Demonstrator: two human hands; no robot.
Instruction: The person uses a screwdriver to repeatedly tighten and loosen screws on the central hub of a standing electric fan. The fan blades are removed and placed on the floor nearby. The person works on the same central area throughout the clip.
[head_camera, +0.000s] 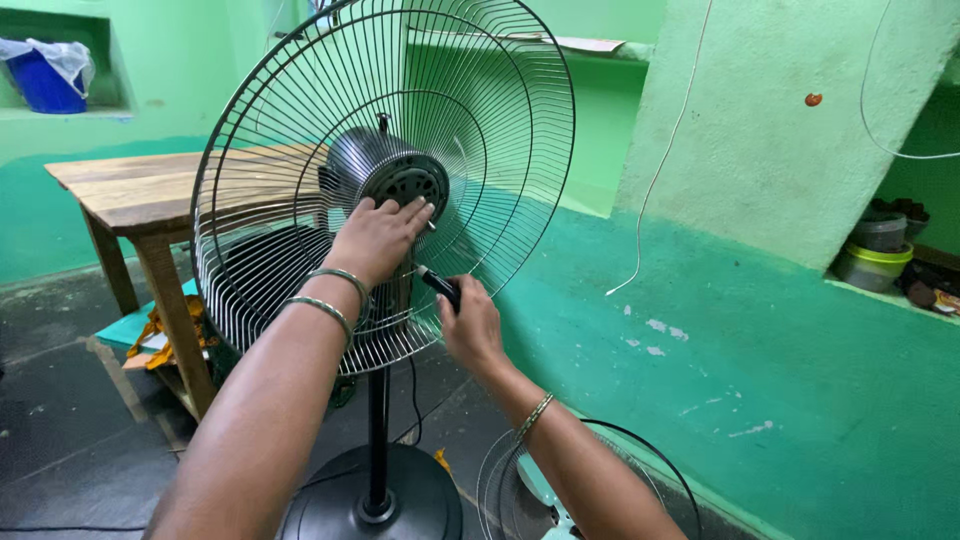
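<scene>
A pedestal fan stands in front of me with its rear wire guard mounted and the dark motor housing bare, no blades on it. My left hand lies flat against the front of the motor, fingers spread. My right hand grips a black-handled screwdriver whose tip points at the lower part of the motor. Both wrists carry metal bangles. The fan's black pole runs down to a round base.
Another wire guard with a pale blade part lies on the floor at lower right. A wooden table stands behind the fan at left. Green walls close the right side; containers sit in a niche. A blue bucket sits on a shelf.
</scene>
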